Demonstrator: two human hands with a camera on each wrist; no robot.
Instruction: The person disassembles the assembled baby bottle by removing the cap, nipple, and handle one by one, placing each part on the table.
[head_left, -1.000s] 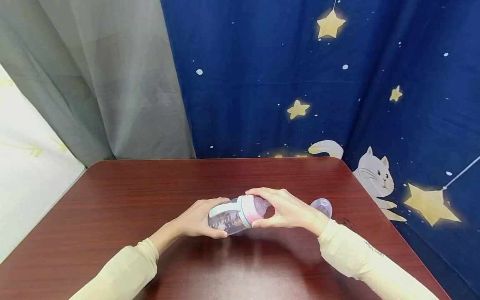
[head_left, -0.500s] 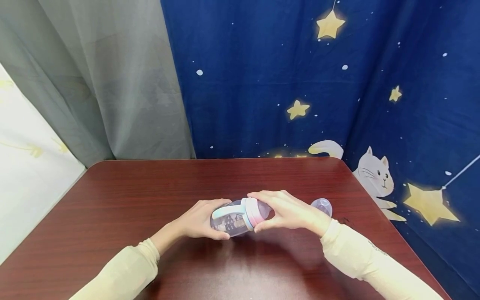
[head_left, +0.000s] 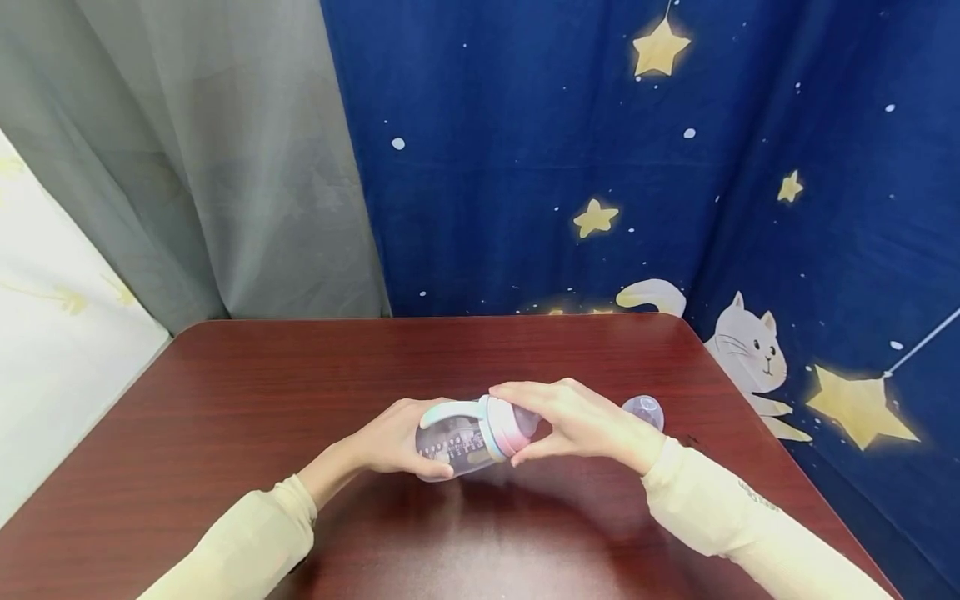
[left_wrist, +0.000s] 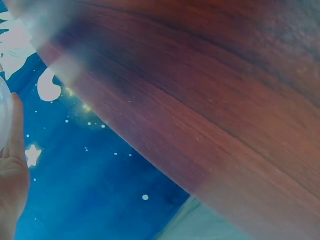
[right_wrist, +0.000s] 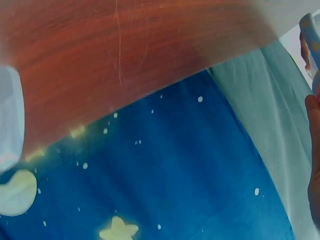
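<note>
A clear baby bottle (head_left: 454, 446) with printed markings lies tilted between my hands over the table, its top toward the right. My left hand (head_left: 396, 435) grips the bottle's body near the base. Around the pink-and-white collar (head_left: 507, 427), my right hand (head_left: 583, 421) curls its fingers and thumb, partly covering the teat. A pale blue handle (head_left: 453, 409) arches along the bottle's upper side. Only a strip of the bottle (left_wrist: 4, 112) and some of the left hand (left_wrist: 12, 175) show in the left wrist view. The handle (right_wrist: 311, 40) appears at the right wrist view's edge.
A clear dome-shaped cap (head_left: 645, 409) rests on the brown table (head_left: 315, 358), just behind my right wrist. Past the table's far edge hang a grey curtain (head_left: 277, 167) and a blue curtain (head_left: 480, 167) with stars and a cat.
The bottle has turned slightly about its length, its handle shifting toward the far upper side. My right fingers have shifted a little on the collar; the left hand stays nearly in place.
</note>
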